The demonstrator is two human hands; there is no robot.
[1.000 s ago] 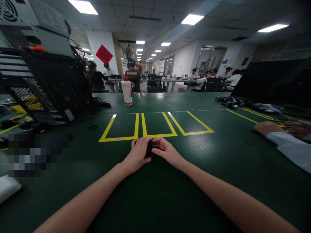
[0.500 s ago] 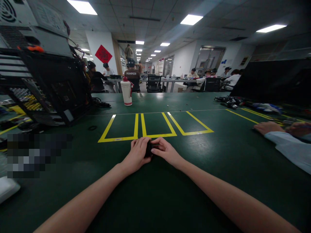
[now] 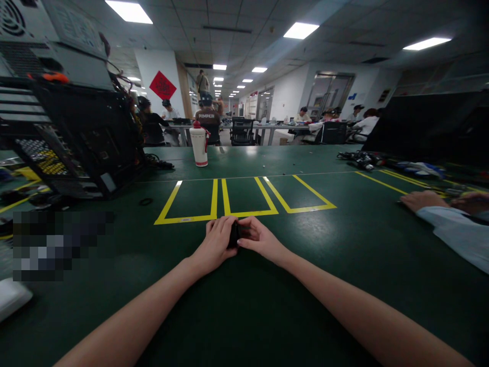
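A small black object, mostly covered by fingers, is held just above or on the green table; its kind cannot be made out. My left hand wraps over it from the left, fingers on the far side and thumb on the near side. From the right, my right hand meets its edge with curled fingertips and thumb. Both hands are close together, in front of yellow tape outlines on the table.
A white cup with a red lid stands beyond the tape. At left is an open computer case; a black ring lies near it. Cables lie at right, by a dark screen. A co-worker's sleeve reaches in from the right.
My right thumb has shifted slightly down at the black object's edge, and a little more of its dark side shows. My left hand keeps its place.
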